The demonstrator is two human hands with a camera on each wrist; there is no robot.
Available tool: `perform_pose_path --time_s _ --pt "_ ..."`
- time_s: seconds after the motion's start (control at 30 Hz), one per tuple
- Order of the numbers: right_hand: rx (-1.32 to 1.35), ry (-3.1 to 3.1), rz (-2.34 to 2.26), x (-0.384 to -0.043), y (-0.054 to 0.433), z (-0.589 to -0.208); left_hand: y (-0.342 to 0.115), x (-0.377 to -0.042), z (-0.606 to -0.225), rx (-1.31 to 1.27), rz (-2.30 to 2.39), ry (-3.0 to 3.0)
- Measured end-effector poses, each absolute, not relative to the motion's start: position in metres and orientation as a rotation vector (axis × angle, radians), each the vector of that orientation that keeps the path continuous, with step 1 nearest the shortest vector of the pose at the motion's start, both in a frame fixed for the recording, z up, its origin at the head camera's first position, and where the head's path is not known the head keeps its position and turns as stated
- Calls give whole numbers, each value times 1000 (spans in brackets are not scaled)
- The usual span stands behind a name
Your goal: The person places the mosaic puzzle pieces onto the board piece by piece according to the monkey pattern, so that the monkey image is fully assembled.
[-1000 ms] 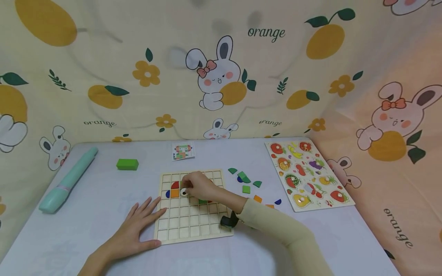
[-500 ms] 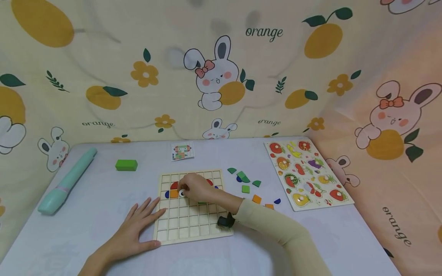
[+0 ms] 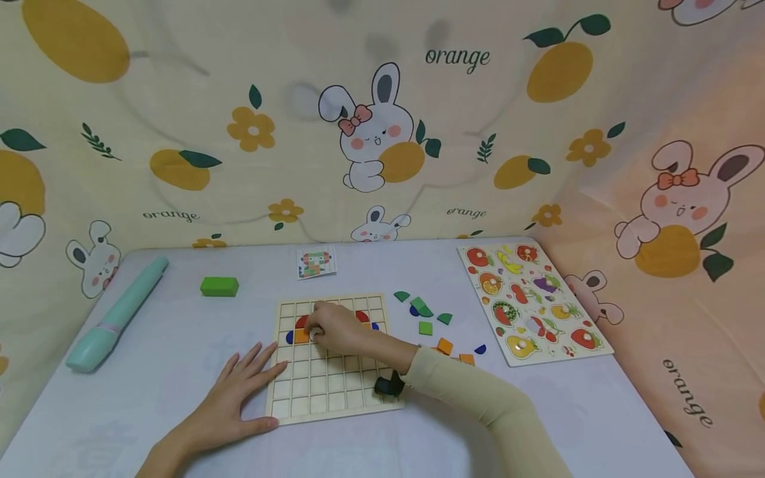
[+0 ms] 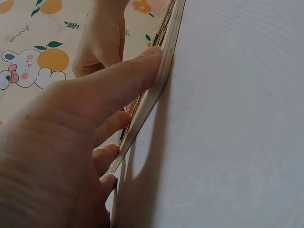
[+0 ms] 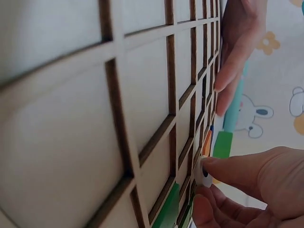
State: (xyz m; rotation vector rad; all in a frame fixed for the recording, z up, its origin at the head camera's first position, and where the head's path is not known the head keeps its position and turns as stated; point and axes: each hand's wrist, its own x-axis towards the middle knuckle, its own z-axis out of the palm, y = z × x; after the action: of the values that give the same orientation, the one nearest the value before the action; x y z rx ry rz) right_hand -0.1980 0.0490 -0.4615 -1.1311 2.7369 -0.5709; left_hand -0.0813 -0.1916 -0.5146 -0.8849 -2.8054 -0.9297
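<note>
My right hand [image 3: 339, 328] pinches a small white piece [image 5: 207, 179] with a dark dot between thumb and fingers, low over the grid board [image 3: 319, 386]; I can't tell whether it sits fully in its cell, and its rounded shape shows me no clear long axis. My left hand [image 3: 239, 386] lies with fingers spread, fingertips and thumb at the board's left edge, so the piece is ahead and to the right of it, my right being the nearer. Just left of my right fingertips is an orange square [image 3: 301, 336], with a red piece [image 3: 301, 321] beyond it. Right of that hand lie loose pieces, among them a green square [image 3: 425, 328]; beyond it, well apart, is a picture card [image 3: 317, 262].
</note>
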Motion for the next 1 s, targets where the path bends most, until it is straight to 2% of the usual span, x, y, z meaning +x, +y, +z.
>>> perform_pose_path --time_s 0.83,1.0 --pt "-1181 2784 -580 -195 54 -460 -190 -81 -513 -865 -937 -2834" --pt "-1157 2682 -762 -197 70 -454 -190 -81 -513 -876 -932 -2819"
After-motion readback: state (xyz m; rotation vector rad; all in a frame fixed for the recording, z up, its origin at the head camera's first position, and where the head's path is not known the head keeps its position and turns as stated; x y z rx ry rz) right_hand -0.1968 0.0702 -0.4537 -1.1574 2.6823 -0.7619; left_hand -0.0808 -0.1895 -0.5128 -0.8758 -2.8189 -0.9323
